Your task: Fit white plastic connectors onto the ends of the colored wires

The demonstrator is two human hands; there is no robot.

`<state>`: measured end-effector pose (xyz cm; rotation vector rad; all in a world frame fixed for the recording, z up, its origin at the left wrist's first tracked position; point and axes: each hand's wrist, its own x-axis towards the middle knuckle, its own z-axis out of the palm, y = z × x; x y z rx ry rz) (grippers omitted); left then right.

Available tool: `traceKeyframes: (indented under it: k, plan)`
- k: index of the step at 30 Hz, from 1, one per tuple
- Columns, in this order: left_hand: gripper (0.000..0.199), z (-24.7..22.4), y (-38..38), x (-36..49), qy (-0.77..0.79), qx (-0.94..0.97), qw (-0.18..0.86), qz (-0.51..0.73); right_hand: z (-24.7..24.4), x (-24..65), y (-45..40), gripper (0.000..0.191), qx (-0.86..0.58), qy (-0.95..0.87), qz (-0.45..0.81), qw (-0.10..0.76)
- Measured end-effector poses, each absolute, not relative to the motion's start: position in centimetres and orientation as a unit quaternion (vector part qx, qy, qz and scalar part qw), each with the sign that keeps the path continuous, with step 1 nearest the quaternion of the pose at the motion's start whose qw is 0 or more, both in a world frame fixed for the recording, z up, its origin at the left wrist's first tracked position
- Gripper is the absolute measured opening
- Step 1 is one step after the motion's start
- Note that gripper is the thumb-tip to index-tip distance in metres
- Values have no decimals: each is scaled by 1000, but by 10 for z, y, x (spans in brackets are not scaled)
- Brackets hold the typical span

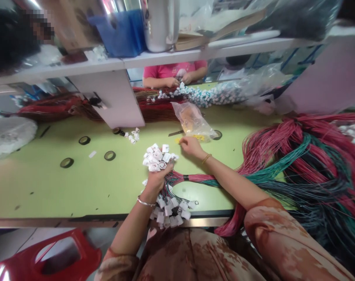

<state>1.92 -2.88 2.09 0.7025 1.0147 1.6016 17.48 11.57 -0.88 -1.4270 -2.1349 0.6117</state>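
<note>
My left hand (157, 180) is closed round a bunch of wires tipped with white connectors (157, 157), which cluster above the fingers. More white connectors (171, 210) hang at the table's front edge below that wrist. From the bunch, red, green and black wires (203, 178) run right, bound with black tape. My right hand (190, 146) reaches to small yellow pieces (198, 137) by the mouth of a clear plastic bag (192, 119). Its fingers are pinched together at the yellow pieces; what lies between the fingertips is too small to make out.
Several black tape rolls (109, 155) and loose white connectors (132, 136) lie on the green table (86, 187). A large wire heap (271, 156) covers the right side. Across the table, a person in a pink shirt (165, 71) handles connectors under a shelf (224, 50). A red stool (84, 249) stands lower left.
</note>
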Motion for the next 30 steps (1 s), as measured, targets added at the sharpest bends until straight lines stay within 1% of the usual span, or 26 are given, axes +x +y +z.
traceKeyframes:
  k: [2, 5, 8, 11, 16, 22, 24, 26, 30]
  plan:
    - [64, 26, -28, 18, 388, 290, 563, 670, -10, 177, 124, 20, -517, -795, 213, 237]
    - [67, 27, -27, 16, 363, 277, 568, 684, -13, 173, 132, 19, -490, -815, 209, 226]
    - [55, 23, -26, 16, 373, 255, 551, 701, -15, 167, 136, 17, -477, -828, 200, 216]
    - [43, 22, -23, 16, 388, 249, 558, 690, -16, 166, 136, 17, -475, -830, 195, 217]
    - [39, 25, -21, 15, 389, 231, 573, 683, -17, 176, 133, 22, -475, -820, 207, 242]
    - [33, 22, -19, 14, 389, 187, 596, 677, -15, 188, 131, 22, -470, -807, 235, 271]
    - [35, 23, -18, 13, 391, 166, 597, 681, -13, 186, 131, 22, -458, -817, 229, 265]
    - [38, 24, -17, 13, 392, 155, 594, 686, -9, 177, 131, 21, -448, -833, 220, 239]
    - [38, 29, -19, 12, 393, 176, 595, 679, -6, 155, 133, 15, -452, -837, 227, 209]
